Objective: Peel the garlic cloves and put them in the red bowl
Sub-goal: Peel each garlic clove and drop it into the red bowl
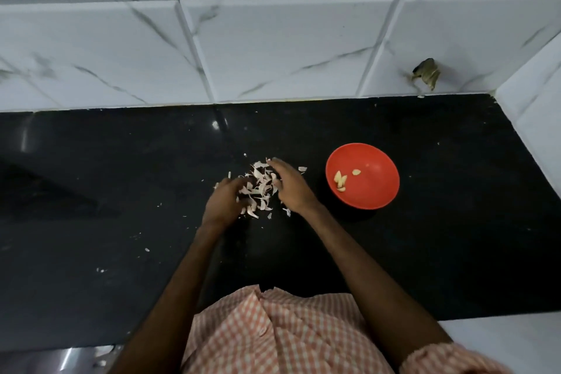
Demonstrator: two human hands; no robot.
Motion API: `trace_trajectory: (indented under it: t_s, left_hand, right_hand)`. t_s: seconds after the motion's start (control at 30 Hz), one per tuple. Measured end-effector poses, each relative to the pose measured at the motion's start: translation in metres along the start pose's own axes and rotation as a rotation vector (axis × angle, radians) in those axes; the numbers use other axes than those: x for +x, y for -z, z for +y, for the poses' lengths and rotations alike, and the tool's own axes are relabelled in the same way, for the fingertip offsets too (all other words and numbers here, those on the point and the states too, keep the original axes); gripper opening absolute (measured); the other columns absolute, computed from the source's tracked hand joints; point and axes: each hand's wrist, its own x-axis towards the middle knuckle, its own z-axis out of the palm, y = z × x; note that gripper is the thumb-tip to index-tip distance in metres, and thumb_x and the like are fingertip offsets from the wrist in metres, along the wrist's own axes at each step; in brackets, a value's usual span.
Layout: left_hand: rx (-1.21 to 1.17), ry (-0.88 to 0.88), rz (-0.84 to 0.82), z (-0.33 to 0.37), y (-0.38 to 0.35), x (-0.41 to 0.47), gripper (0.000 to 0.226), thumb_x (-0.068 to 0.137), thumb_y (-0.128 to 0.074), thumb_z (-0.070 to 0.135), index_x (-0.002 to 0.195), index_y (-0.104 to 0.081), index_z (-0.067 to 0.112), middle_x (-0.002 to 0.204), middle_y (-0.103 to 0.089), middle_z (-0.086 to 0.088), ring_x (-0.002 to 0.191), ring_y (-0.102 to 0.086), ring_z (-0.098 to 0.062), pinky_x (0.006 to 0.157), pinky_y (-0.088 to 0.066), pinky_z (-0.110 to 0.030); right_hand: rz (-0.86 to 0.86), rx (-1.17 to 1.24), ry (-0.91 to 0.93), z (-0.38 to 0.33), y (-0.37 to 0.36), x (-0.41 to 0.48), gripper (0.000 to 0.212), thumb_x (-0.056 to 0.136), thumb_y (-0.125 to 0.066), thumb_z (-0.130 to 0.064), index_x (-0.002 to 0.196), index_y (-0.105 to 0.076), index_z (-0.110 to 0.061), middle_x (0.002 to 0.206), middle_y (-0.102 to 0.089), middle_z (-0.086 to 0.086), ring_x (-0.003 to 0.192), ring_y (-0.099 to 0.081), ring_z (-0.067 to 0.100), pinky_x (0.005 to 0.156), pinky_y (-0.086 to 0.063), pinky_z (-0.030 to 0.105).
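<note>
The left hand and right hand flank the garlic skins, probably to search the heap for unpeeled cloves. The right fingers are stretched together; the left fingers I cannot tell. Peeled cloves lie inside the red bowl nearby.

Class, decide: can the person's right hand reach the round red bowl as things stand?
Probably yes: the right hand touches papery garlic skins beside the round red bowl, only black counter between.

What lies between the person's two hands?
A loose pile of garlic skins on the counter, flanked by left hand and right hand, in the head view.
</note>
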Motion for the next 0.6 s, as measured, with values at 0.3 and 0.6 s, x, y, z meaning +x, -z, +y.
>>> trace_trajectory:
  t_s: [0.3,0.6]
  left_hand:
    - [-0.082,-0.015,0.038,-0.023,-0.011,-0.007,0.020,0.084,-0.077,0.005,0.102,-0.073,0.013,0.107,-0.063,0.000,0.087,-0.062,-0.013,0.081,-0.047,-0.024]
    - [-0.363,-0.055,0.113,-0.018,-0.009,-0.004,0.037,0.085,-0.063,-0.011,0.105,-0.064,0.021,0.109,-0.064,0.003,0.096,-0.062,-0.007,0.081,-0.049,-0.011]
  right_hand:
    - [-0.110,-0.333,0.161,0.010,-0.038,0.003,0.062,0.088,-0.051,0.016,0.145,-0.053,-0.009,0.158,-0.040,0.005,0.148,-0.030,0.022,0.120,-0.023,0.025]
    - [0.217,0.078,-0.039,0.015,-0.037,-0.007,0.026,0.087,-0.064,0.012,0.103,-0.073,-0.007,0.100,-0.069,0.005,0.091,-0.066,0.014,0.085,-0.056,0.034]
